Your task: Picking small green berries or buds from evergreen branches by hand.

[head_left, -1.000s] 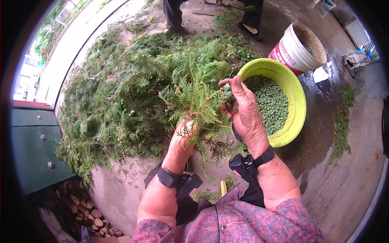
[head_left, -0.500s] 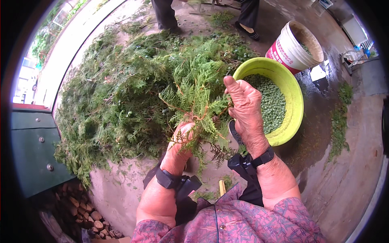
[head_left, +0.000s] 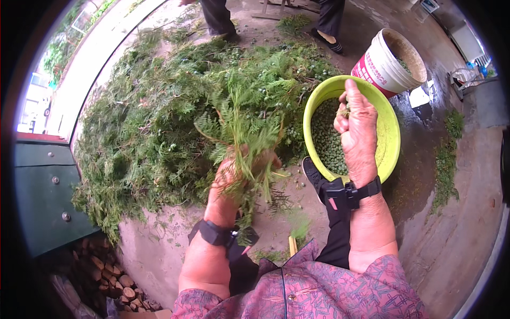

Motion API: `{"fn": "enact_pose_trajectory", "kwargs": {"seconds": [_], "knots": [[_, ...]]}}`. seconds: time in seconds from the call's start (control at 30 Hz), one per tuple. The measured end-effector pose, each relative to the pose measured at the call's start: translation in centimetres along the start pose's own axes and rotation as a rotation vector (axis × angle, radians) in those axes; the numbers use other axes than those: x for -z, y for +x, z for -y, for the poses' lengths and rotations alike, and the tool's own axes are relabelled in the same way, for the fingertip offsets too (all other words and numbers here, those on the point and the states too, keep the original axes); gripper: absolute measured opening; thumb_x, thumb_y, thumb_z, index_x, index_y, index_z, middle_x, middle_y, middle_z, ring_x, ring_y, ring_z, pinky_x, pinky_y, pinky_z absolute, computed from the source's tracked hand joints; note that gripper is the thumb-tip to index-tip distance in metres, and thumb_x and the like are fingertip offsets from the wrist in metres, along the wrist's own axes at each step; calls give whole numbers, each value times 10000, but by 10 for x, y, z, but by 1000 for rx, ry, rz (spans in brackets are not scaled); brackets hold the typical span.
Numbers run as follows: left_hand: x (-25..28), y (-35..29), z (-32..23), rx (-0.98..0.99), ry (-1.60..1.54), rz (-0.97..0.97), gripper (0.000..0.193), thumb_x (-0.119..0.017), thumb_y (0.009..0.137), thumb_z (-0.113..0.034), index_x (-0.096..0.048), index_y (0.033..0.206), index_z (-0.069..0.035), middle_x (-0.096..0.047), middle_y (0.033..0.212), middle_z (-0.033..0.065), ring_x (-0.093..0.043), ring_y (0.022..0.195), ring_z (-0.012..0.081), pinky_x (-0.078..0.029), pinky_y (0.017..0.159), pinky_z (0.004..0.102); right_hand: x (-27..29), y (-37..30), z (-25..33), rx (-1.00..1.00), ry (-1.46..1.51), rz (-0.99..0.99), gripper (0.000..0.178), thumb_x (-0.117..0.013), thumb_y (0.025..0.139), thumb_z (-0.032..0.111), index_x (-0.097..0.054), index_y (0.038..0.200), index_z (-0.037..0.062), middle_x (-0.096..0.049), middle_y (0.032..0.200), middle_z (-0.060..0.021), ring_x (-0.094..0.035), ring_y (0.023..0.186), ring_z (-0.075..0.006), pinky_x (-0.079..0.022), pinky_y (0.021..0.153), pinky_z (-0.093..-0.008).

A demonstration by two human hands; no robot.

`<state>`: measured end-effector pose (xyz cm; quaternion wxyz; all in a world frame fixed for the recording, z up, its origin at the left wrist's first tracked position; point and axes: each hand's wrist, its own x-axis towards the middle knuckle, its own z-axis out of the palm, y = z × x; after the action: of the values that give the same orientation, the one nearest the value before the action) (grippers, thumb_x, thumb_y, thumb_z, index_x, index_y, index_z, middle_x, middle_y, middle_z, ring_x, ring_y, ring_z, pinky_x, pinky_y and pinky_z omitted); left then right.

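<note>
Your right hand (head_left: 360, 130) has swung over to the tub (head_left: 390, 143) since half a second ago, when it was up between the sprig (head_left: 234, 143) and the rim. Its fingers are curled in with the thumb up, pinching some little green bits (head_left: 346, 110), too small to say exactly what. Right below that, a load of green berries (head_left: 326, 143) sits inside the tub.

Your left hand (head_left: 226, 175) has dropped a touch and is closed around the sprig, which is pretty blurry now and hides some of your fingers. So the sprig's in front of you, over the near edge of the big green pile (head_left: 159, 117), left of the tub.

Your shoe (head_left: 312, 175) is just beside the tub, and a white bucket (head_left: 385, 66) stands behind it. Somebody's legs (head_left: 217, 18) are past the pile, and you've got logs (head_left: 127, 292) stacked lower left.
</note>
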<state>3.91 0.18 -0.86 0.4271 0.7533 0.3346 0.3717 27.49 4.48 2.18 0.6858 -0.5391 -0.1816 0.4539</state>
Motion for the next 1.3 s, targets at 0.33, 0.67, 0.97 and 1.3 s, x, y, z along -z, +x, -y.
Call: {"fn": "enact_pose_trajectory", "kwargs": {"seconds": [0.33, 0.67, 0.97, 1.3], "knots": [[-12, 24, 3, 595, -693, -292, 324, -498, 907, -301, -558, 983, 8, -395, 586, -52, -348, 528, 48, -249, 470, 202, 17, 8, -15, -429, 533, 272, 311, -477, 924, 312, -556, 928, 12, -585, 839, -145, -568, 709, -225, -432, 524, -292], [-10, 34, 10, 618, -1206, -521, 216, -465, 913, -146, -538, 1071, -18, -473, 729, 4, -427, 596, 72, -348, 490, 202, 8, -7, -15, -410, 472, 305, 429, -332, 961, 382, -531, 1092, 25, -590, 990, -147, -585, 941, -273, -509, 738, -358], [13, 44, 31, 526, -1205, -912, 351, -567, 864, -374, -548, 969, -40, -556, 750, 58, -507, 597, 143, -439, 547, 264, 22, -25, -38, -478, 110, 284, 241, -503, 918, 213, -578, 1013, 4, -578, 804, -66, -536, 639, -142, -399, 477, -225], [43, 33, 41, 365, -1412, -930, 416, -561, 871, -369, -503, 993, 25, -515, 786, 76, -494, 664, 170, -404, 609, 300, 34, -21, -56, -480, 201, 69, 210, -518, 906, 227, -569, 987, 39, -575, 826, -52, -579, 682, -159, -451, 540, -268]]}}
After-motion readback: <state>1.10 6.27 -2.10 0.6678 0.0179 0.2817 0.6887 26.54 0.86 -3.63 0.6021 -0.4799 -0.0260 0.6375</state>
